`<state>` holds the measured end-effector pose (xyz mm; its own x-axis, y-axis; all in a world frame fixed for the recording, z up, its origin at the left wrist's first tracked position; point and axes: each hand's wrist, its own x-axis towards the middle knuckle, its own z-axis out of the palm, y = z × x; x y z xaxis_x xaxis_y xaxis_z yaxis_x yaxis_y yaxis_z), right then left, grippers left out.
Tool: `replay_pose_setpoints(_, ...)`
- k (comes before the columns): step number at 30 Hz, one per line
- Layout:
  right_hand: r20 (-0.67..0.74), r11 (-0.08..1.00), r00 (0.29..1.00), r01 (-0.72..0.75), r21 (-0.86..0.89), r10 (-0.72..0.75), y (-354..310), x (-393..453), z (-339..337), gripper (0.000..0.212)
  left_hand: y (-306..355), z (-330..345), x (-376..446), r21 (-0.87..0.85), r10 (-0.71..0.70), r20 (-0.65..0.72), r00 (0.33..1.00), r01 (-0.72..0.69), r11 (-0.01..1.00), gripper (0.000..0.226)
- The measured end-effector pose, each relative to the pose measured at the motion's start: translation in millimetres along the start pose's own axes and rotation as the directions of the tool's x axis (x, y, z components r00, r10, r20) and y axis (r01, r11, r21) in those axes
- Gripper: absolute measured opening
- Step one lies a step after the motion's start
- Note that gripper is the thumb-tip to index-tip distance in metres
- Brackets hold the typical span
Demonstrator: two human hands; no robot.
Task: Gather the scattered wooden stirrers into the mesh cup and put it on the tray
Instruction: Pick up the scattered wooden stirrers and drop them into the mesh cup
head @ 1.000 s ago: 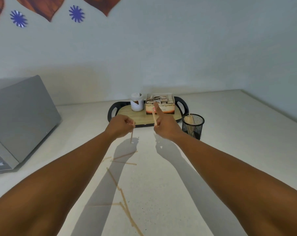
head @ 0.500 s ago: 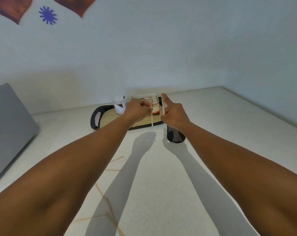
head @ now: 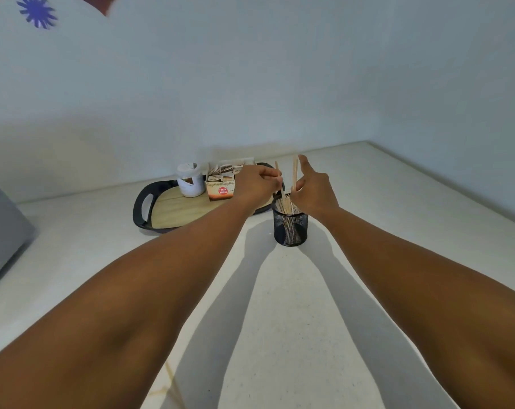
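Both hands up over the black mesh cup [head: 290,224], which stood on the white worktop [head: 279,305] just beside the right end of the tray [head: 150,212], not on it. Already a bunch of wooden stirrers [head: 285,205] standing inside the cup, leaning a bit.

Left hand [head: 256,184] curled into a loose fist, pinching one stirrer [head: 277,169] near upright, lower end dipped down toward the cup mouth. Right hand [head: 312,190] half spread, index finger pointing up, thumb and a finger pinching a second stirrer [head: 294,172], also pretty much vertical, bottom end at the cup rim. Couldn't tell whether either tip was actually inside the mesh yet, too small and partly hidden by the hands.

On the tray: dark rim with cut-out handles, wood-look base, a white lidded jar [head: 190,184] and a small carton of sachets [head: 220,184] with a red round label, side by side toward the back. Left hand blocked part of the carton.

A couple of loose stirrers [head: 169,382] down at the bottom edge on the worktop, mostly tucked under the left forearm. Grey appliance [head: 2,228] at far left, blue flower sticker [head: 37,11] up on the wall.
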<state>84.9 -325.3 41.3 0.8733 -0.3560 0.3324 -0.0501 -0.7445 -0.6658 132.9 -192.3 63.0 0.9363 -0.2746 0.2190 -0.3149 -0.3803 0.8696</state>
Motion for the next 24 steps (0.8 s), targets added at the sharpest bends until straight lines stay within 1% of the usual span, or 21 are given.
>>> replay_pose_setpoints(4,0.045,1.000,0.999,-0.006,-0.028,0.007,7,4,4,0.085,-1,10,3,0.073,-0.044,0.037,0.998,0.041,0.996,0.020)
replay_pose_setpoints(7,0.092,0.998,0.996,-0.002,-0.068,0.009,9,4,5,0.078,-5,10,7,0.171,-0.073,0.059,0.996,0.062,0.983,0.030)
replay_pose_setpoints(8,0.093,0.997,0.996,-0.002,-0.080,0.009,10,5,5,0.076,-7,9,8,0.198,-0.064,0.053,0.997,0.053,0.979,0.027)
replay_pose_setpoints(10,0.076,0.997,0.997,-0.002,-0.082,0.009,7,5,4,0.072,-10,5,8,0.241,-0.033,0.034,0.999,0.024,0.970,0.011)
replay_pose_setpoints(11,0.065,0.997,0.998,0.000,-0.075,0.005,6,5,3,0.069,-12,2,8,0.245,-0.030,0.024,0.999,0.023,0.969,0.011)
replay_pose_setpoints(14,0.025,0.999,0.999,0.021,-0.026,-0.020,0,6,4,0.059,-20,-9,9,0.209,-0.064,-0.021,0.998,0.067,0.976,0.029)
replay_pose_setpoints(15,0.011,0.999,0.999,0.031,-0.014,-0.031,-2,6,5,0.056,-23,-14,9,0.201,-0.073,-0.031,0.997,0.078,0.977,0.030)
replay_pose_setpoints(17,0.000,0.998,0.998,0.056,0.012,-0.056,-9,6,9,0.052,-29,-23,6,0.192,-0.090,-0.044,0.995,0.097,0.977,0.027)
replay_pose_setpoints(20,0.018,0.994,0.995,0.093,0.060,-0.094,-21,0,17,0.051,-40,-40,0,0.177,-0.109,-0.065,0.992,0.119,0.977,0.023)
replay_pose_setpoints(24,0.109,0.982,0.977,0.174,0.073,-0.181,-38,-14,31,0.051,-58,-66,-14,0.192,-0.141,-0.082,0.987,0.155,0.969,0.018)
